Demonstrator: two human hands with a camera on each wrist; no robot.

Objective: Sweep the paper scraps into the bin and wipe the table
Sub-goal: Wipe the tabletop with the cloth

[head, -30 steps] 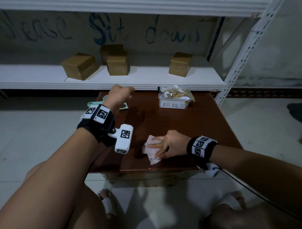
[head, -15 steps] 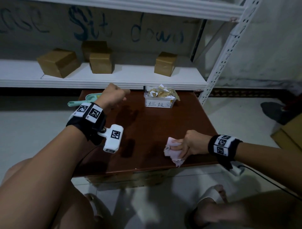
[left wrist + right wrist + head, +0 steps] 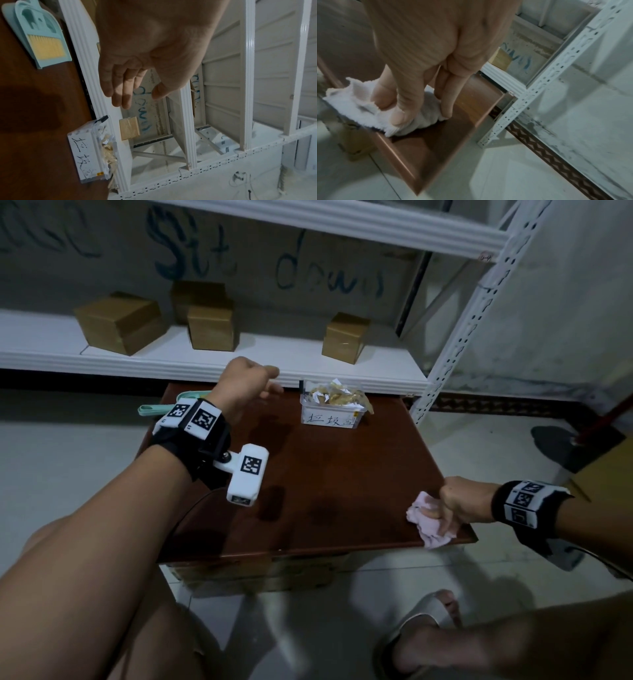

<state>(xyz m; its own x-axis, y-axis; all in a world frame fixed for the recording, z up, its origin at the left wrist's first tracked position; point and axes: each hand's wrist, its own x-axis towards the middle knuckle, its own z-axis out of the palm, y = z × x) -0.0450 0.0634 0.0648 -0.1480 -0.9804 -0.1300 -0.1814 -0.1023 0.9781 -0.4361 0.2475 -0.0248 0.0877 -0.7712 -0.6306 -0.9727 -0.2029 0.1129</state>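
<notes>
While the head view hides them, right fingers pinch cloth.

Blue handwriting runs across the wall behind the shelving, above and beyond the left hand; the words "Sit down" can be read, and further strokes to their left are cut off and unreadable. From the left wrist view only the "down" part of it shows, just past the fingertips. The clear plastic bin, just to the right of the left hand and well beyond the right hand, carries a white label with handwritten Chinese characters reading "垃圾", followed by a third character that is too unclear to tell. Both wristbands bear black-and-white square marker patterns, without letters.
</notes>
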